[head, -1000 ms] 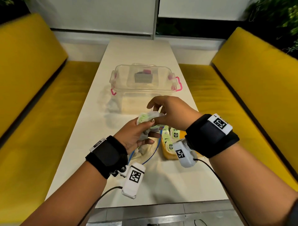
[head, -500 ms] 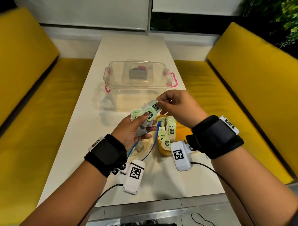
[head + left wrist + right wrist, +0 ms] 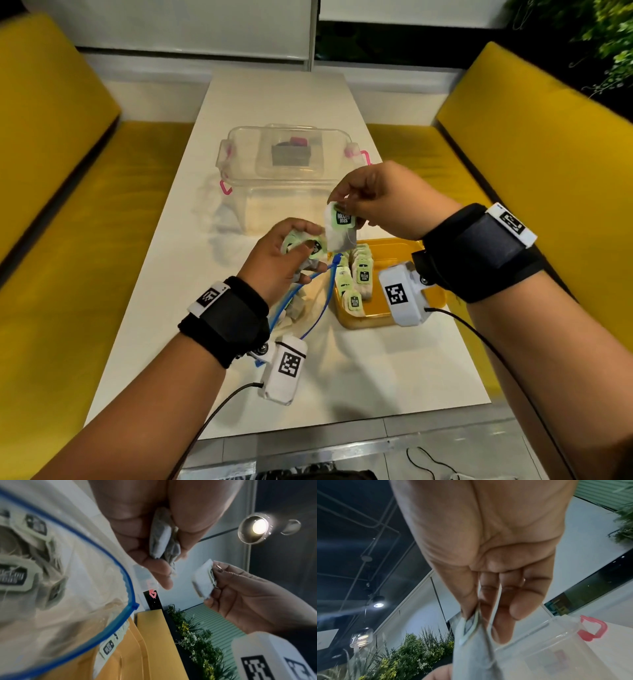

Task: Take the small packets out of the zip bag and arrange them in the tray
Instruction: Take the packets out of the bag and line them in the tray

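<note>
My right hand (image 3: 346, 202) pinches one small packet (image 3: 339, 229), a white tea bag with a green tag, by its top, above the yellow tray's far left corner. The same packet (image 3: 471, 642) hangs from the thumb and fingers in the right wrist view. My left hand (image 3: 301, 246) grips a few more packets (image 3: 303, 244) together with the mouth of the clear zip bag (image 3: 291, 308), whose blue seal (image 3: 126, 577) loops below the palm. More packets (image 3: 15, 574) lie inside the bag. The yellow tray (image 3: 383, 320) holds a row of several packets (image 3: 359, 274) along its left side.
A clear lidded storage box (image 3: 287, 164) with pink latches stands on the white table (image 3: 267, 99) just beyond the hands. Yellow bench seats (image 3: 85, 222) run along both sides of the table. The tray's right half is partly hidden by my right wrist camera (image 3: 402, 294).
The right hand has pulled one packet away from the bunch in the left hand and lifted it up and to the right. The left hand has kept hold of the bag and the other packets.
</note>
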The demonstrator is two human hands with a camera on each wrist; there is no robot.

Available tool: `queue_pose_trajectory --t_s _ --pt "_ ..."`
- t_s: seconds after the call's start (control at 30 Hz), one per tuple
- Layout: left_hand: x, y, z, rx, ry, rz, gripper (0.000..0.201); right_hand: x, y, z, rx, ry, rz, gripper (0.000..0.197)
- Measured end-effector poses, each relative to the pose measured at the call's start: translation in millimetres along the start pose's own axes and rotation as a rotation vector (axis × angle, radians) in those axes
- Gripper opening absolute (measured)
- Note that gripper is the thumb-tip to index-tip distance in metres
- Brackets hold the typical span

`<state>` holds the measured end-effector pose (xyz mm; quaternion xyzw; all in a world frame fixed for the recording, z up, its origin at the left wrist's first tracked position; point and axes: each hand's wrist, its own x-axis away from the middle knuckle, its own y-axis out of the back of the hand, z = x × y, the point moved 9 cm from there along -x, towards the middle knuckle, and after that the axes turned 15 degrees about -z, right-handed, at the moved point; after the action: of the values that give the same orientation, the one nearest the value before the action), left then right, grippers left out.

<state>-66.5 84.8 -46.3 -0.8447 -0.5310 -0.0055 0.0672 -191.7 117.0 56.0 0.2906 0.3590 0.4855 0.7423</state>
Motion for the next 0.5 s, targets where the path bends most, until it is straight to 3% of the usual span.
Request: queue_pose_trajectory --t_s 0.2,0.33,0.5 --pt "3.6 -11.6 8.3 -0.132 0.020 0.104 0.009 -1.8 -9.7 15.7 0.269 0.174 0.006 0.018" --pt "2.1 -13.5 11.6 -0.154 0.034 0.076 0.015 0.2 -15.9 23.1 0.179 0.191 0.055 0.017" --pt "-1.7 -6.9 5.6 -0.095 0.027 -0.007 0.010 -1.9 -5.1 11.0 0.111 0.112 -0.069 0.024"
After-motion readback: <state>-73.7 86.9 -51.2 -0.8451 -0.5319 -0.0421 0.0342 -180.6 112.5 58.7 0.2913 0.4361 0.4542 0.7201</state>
